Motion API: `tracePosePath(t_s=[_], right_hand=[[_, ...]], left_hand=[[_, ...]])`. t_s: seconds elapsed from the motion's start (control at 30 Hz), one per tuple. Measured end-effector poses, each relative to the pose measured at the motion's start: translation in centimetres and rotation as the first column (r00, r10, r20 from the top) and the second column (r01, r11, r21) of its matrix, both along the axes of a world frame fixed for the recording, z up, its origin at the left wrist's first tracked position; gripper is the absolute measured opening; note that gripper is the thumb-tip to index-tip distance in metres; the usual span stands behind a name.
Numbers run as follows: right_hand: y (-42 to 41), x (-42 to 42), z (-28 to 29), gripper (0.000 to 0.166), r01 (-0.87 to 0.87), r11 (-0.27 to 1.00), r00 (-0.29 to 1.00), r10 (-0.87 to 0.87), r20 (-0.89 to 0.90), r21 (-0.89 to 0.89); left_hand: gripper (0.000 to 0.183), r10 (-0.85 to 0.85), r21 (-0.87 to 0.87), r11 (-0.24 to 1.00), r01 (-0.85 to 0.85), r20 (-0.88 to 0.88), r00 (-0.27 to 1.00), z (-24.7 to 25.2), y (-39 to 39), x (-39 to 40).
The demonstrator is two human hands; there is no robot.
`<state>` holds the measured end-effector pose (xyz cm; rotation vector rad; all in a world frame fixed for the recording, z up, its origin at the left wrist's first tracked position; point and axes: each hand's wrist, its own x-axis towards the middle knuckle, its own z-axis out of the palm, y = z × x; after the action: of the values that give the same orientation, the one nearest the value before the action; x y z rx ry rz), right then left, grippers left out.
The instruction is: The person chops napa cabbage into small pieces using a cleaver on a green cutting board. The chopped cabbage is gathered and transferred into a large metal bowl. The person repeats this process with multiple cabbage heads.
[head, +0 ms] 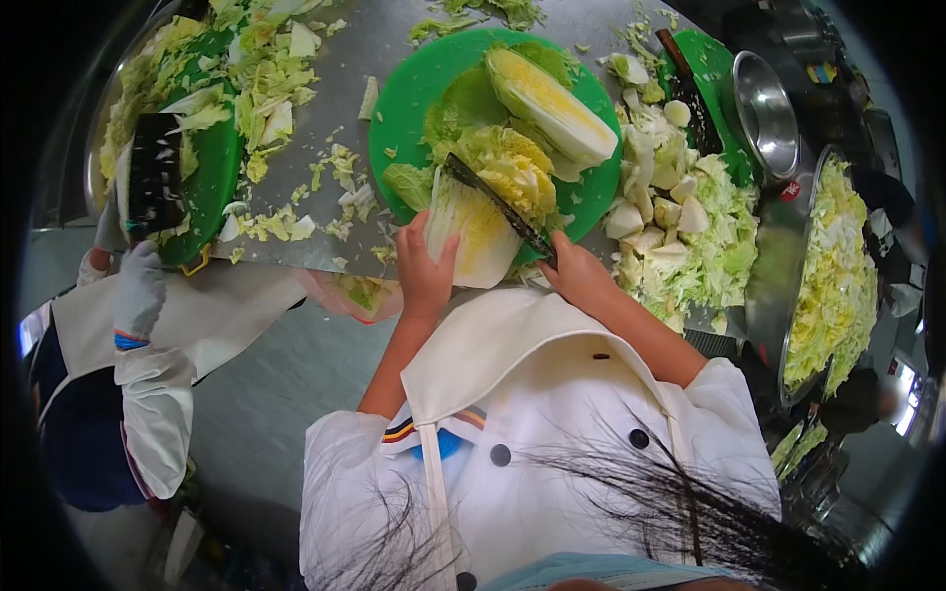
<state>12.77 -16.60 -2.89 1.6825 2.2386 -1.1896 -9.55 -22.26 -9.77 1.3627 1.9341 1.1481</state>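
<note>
My left hand [426,258] steadies a napa cabbage piece [473,229] at the near edge of a round green cutting board [403,89]. In my right hand [580,270] is the handle of a dark-bladed kitchen knife [499,203]. Its blade runs slantwise over the cabbage, seen nearly edge-on; how deep it sits in the leaves I cannot tell. Cut yellow leaves [517,166] lie just beyond the blade. Behind them rests a cut napa cabbage section [550,107], its pale yellow inside facing up, on loose green leaves.
To the left, a co-worker's gloved hand [140,284] holds a cleaver [155,173] over another green board [225,170]. Chopped cabbage [687,236] and stem ends lie at right. Beyond are a second cleaver [691,96], a steel bowl [765,111] and a large basin [794,310] of shredded cabbage.
</note>
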Motion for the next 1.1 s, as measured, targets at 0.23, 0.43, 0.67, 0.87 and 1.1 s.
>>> tracePosePath(t_s=[0.23,0.43,0.67,0.87,1.1], right_hand=[[-0.6,-0.1,5.1,0.03,0.008,0.988,1.0,-0.005,-0.022,0.156],[-0.1,-1.4,2.1,0.03,-0.063,0.993,0.997,0.067,-0.039,0.096],[2.3,-1.6,0.1,0.032,-0.031,0.999,0.999,0.032,-0.034,0.033],[0.3,-1.1,6.5,0.029,0.072,0.993,0.995,-0.065,-0.076,0.093],[-0.7,-1.0,4.8,0.028,-0.107,0.994,0.994,0.108,-0.035,0.023]], left_hand=[[0.047,-0.122,-0.05,0.99,0.13,0.133,0.984,-0.5,0.8,-2.9],[0.05,-0.187,-0.061,0.979,0.196,0.13,0.974,0.4,3.3,-3.2],[0.046,0.069,0.011,0.998,-0.069,-0.316,0.946,-1.9,1.2,-2.6],[0.045,-0.024,-0.221,0.973,0.07,0.206,0.978,0.7,-0.6,-3.2],[0.047,0.202,-0.387,0.922,-0.009,0.464,0.863,1.1,-0.4,-1.5]])
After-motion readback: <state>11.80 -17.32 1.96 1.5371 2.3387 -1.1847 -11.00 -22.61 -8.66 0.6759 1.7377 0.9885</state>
